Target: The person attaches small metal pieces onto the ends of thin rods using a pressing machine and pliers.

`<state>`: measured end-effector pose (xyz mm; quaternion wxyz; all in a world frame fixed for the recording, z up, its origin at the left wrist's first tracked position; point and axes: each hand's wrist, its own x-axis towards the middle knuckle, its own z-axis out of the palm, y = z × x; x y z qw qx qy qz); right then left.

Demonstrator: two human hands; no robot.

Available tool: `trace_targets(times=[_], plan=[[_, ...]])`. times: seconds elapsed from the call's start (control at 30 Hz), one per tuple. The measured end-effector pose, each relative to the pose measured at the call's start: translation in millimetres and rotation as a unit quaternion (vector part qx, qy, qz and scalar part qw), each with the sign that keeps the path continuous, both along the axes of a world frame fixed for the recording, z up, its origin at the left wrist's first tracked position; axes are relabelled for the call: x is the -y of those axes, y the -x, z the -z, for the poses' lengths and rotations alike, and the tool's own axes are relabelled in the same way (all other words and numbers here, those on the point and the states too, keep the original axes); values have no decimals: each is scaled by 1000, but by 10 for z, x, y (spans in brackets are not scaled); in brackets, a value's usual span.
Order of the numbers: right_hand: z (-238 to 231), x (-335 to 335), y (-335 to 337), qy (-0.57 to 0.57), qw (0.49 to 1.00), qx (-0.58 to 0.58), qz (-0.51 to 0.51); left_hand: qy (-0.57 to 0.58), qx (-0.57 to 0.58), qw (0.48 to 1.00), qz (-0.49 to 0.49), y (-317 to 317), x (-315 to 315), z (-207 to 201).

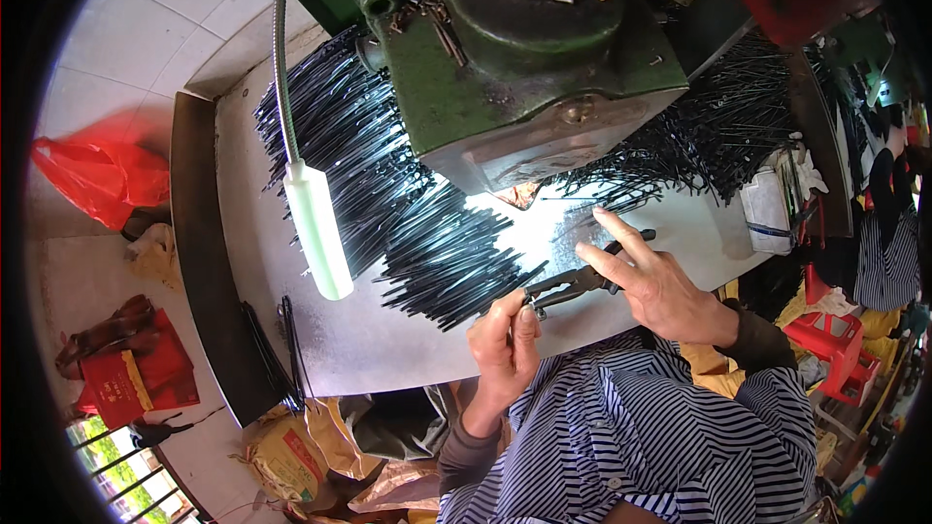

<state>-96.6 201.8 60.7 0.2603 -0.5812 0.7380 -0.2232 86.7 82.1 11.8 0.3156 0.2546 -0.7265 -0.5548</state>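
Note:
My left hand [505, 347] is closed in a pinch at the table's front edge, beside the jaw end of a dark plier-like tool [575, 281]. What lies between its fingertips is too small to make out. My right hand [662, 293] stretches two fingers apart over the tool's handles, toward the lit patch below the press head. Its other fingers are hidden, so a hold on the handles does not show. Left of the tool, bundles of thin black rods [451, 257] lie with their ends toward me. Above stands a green press head [524, 87] with a metal block at its bottom.
A white lamp [318, 233] on a flexible neck hangs over the left rods. More black rods [723, 121] are heaped at the right, near a strapped pale bundle [767, 209]. Several rods [286, 354] lie by the table's raised left rim. A red stool [835, 349] stands at the right.

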Motion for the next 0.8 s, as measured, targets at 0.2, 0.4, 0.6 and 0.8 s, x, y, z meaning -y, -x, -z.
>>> trace_targets(times=[0.2, 0.4, 0.6, 0.8], plan=[[129, -20, -23, 30, 999, -16, 6, -56, -7, 998, -5, 29, -7, -39], [310, -18, -76, 96, 988, -113, 45, -129, -25, 991, -7, 50, -17, 18], [351, -32, -53, 96, 983, -152, 43, -131, -33, 991, 3, 77, -34, 42], [197, -25, 60, 118, 991, 35, 61, -186, -23, 982, 9, 56, -44, 74]])
